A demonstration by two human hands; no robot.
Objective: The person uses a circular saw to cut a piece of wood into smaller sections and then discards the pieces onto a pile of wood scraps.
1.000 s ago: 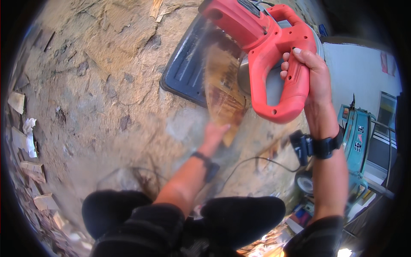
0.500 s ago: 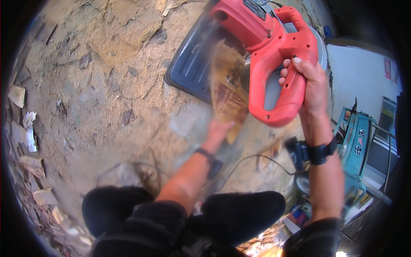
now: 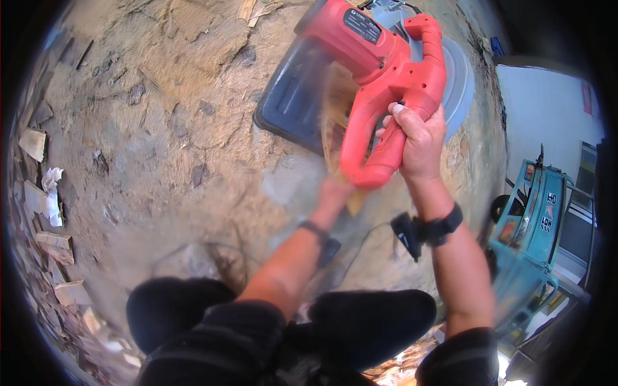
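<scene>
My right hand point(image 3: 420, 143) is wrapped round the rear handle of a red power saw point(image 3: 400, 80), thumb lying near the top of the grip. A pale grey round guard point(image 3: 457, 83) shows on the saw's far right side. Just below the handle, my left hand point(image 3: 335, 196) is closed at the near end of a piece of wood point(image 3: 338, 110); its fingers are blurred and partly hidden. The wood runs under the saw, over a dark ribbed tray-like base point(image 3: 290, 106). Where the blade meets the wood is hidden by the saw body.
Rough, earthy ground point(image 3: 174, 128) spreads around. Wood offcuts point(image 3: 55, 248) and a white crumpled scrap point(image 3: 53, 193) line the left edge. A teal machine point(image 3: 531, 219) stands at right by a pale wall point(image 3: 534, 109). A thin cable point(image 3: 364, 248) curves near my knees.
The saw and my right hand have swung left and slightly down, covering more of the wood. My left hand stays near the wood's end, shifted only slightly.
</scene>
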